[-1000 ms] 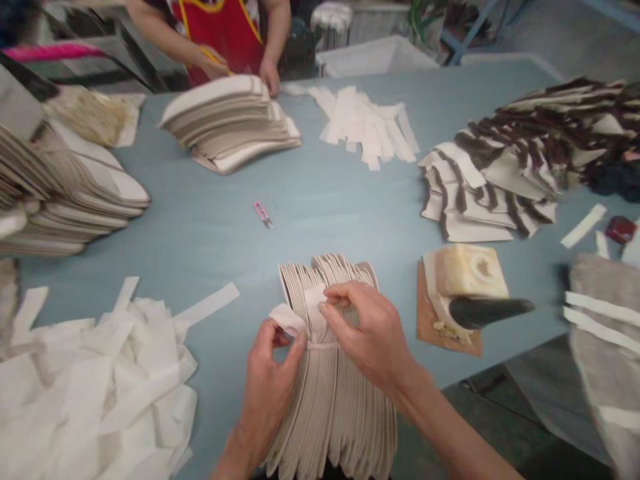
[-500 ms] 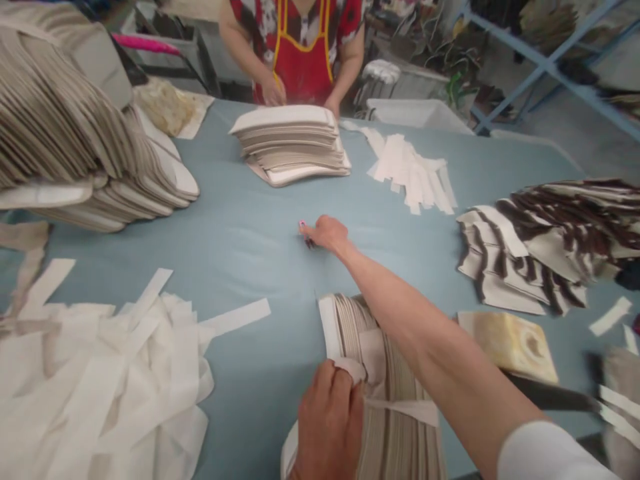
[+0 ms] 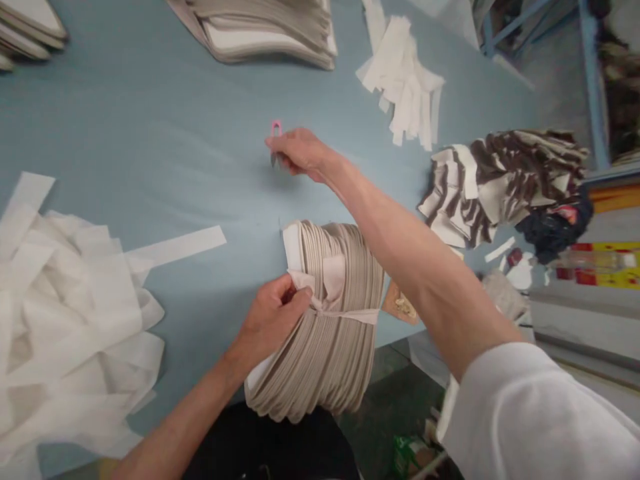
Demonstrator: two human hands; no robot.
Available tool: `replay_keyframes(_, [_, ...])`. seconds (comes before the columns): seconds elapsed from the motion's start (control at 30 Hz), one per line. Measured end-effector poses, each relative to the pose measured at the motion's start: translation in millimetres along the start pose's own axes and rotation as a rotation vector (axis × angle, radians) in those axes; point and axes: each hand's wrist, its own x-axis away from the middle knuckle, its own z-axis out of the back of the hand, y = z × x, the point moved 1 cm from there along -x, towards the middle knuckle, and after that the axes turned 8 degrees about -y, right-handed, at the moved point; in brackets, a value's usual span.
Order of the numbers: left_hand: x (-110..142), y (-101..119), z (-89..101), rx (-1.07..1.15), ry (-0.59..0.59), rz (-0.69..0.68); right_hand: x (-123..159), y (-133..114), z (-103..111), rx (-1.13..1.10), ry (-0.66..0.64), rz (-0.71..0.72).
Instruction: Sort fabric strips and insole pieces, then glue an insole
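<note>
A bundle of stacked beige pieces [image 3: 340, 373] with a white end piece lies near me at the table edge. Around its middle runs a knotted pale cloth strip [image 3: 357, 315]. My left hand [image 3: 273, 319] is closed on a loose end of that strip, at the bundle's left side. Beyond the bundle, my right hand [image 3: 304, 153] is closed around small thread snips [image 3: 277, 127] with a pink handle. Their dark tip points down over the blue tabletop, apart from the bundle.
A heap of white strips [image 3: 75, 300] covers the left side. More stacked pieces [image 3: 265, 40] stand at the far edge. White strips [image 3: 405, 80] lie at the far right, with brown-and-white pieces [image 3: 500, 187] at the right and a foam-like block [image 3: 400, 303] beside the bundle.
My view has tipped downward, so the co-worker is out of frame. My left thumb now shows pressed on the strip end. My right hand still holds the snips beyond the bundle.
</note>
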Motion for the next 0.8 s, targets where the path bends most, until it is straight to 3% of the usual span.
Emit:
replay_keyframes(0.1, [3, 7, 0.8, -0.029, 0.048, -0.015, 69, -4, 21, -0.116, 0.018, 0.155])
replay_keyframes(0.2, [5, 16, 0.5, -0.063, 0.048, -0.032, 149, 9, 32, -0.174, 0.124, 0.258])
replay_keyframes(0.3, [5, 23, -3.6, -0.102, 0.087, -0.054, 221, 35, 25, -0.228, 0.297, 0.311])
replay_keyframes(0.4, [5, 27, -12.8, -0.12, 0.117, -0.095, 273, 63, 1, -0.298, 0.4, 0.252])
replay_keyframes(0.57, [-1, 27, -24.3, -0.113, 0.176, -0.173, 321, 97, -43, -0.27, 0.429, 0.122])
replay_keyframes(0.7, [1, 22, -19.4, -0.01, 0.309, -0.332, 340, 114, -57, 0.118, 0.31, 0.118])
replay_keyframes(0.8, [19, 14, -15.0, -0.225, 0.51, -0.39, 344, 113, -57, 0.382, 0.153, 0.149])
